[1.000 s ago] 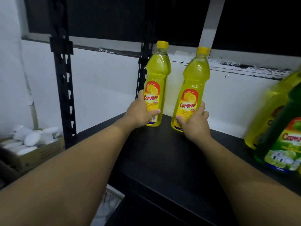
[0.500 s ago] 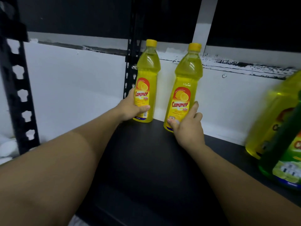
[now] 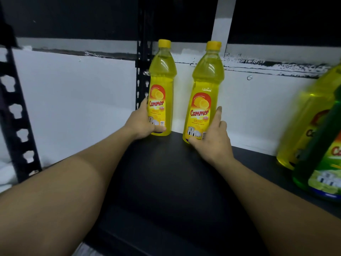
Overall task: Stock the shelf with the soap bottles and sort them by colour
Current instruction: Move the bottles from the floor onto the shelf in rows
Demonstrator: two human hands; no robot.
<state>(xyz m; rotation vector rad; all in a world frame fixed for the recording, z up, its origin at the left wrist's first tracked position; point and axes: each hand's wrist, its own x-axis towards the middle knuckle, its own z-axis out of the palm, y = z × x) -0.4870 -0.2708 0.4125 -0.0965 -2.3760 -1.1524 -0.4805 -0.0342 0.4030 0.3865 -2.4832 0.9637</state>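
At the back of the black shelf (image 3: 166, 182), against the white wall (image 3: 73, 98), two yellow soap bottles are stood upright, a little apart. The left yellow bottle (image 3: 161, 80), just beside a black slotted post (image 3: 143, 52), is gripped low down by the left hand (image 3: 142, 124), whose thumb is wrapped across the front. The right yellow bottle (image 3: 205, 85) is held at its base by the right hand (image 3: 214, 139), with the thumb laid on the front and the index finger stretched up the side. At the right edge, a third yellow bottle (image 3: 302, 122) and a green bottle (image 3: 324, 163) are seen, blurred.
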